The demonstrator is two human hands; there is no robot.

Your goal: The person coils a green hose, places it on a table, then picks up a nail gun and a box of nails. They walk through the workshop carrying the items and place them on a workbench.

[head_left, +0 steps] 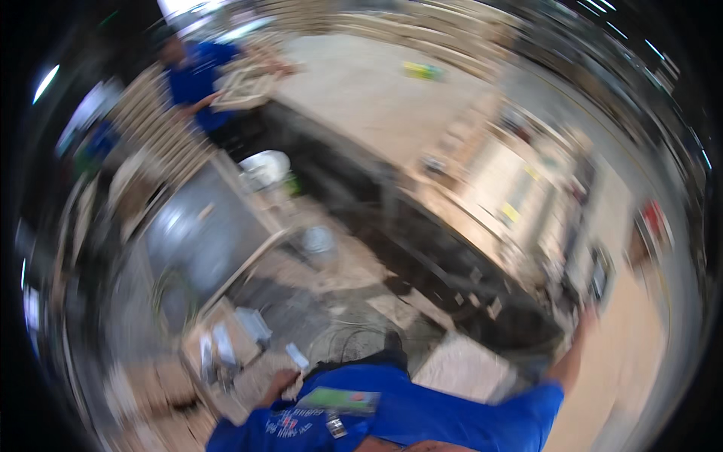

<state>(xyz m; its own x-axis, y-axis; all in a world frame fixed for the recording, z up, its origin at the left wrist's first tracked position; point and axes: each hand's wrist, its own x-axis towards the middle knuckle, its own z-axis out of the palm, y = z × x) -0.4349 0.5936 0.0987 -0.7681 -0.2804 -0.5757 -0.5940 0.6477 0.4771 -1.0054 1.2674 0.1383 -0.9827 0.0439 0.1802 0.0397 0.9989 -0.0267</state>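
Note:
Motion blurs the whole head view. My right hand reaches out to the right, at the near end of a wooden workbench. Beside it is a dark, tool-like object whose kind I cannot make out; whether the hand touches it is unclear. A dark oblong thing lies close to that hand. Low on the left, my left hand hangs by a pale strip and a wooden box with grey and white items in it. The fingers of both hands are too smeared to read.
A co-worker in blue at the far left holds a wooden frame. Stacked wooden pieces, a grey-topped table, a white bucket and a pale board stand around. A light tabletop lies at the back.

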